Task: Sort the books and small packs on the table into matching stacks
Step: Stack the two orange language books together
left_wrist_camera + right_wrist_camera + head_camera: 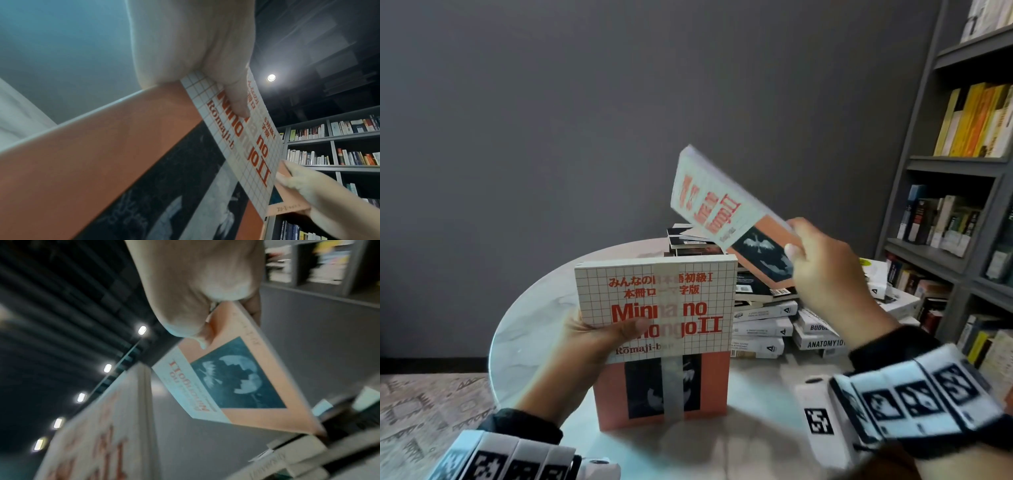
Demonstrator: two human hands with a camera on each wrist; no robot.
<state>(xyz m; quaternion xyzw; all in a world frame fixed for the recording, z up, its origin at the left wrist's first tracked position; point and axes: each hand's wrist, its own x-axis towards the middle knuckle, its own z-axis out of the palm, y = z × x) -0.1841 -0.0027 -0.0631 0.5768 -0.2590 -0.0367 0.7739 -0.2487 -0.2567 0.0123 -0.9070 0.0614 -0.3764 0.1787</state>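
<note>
left hand (599, 342) grips upright book (657, 301) | right hand (825, 270) pinches twin (722, 202) by corner | light, probably stiff; hold edges

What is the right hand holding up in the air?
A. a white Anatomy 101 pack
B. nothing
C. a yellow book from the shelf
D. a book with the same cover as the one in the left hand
D: the right hand grips a raised book with the same red-grid, salmon cover as the standing book held by the left hand.
</note>
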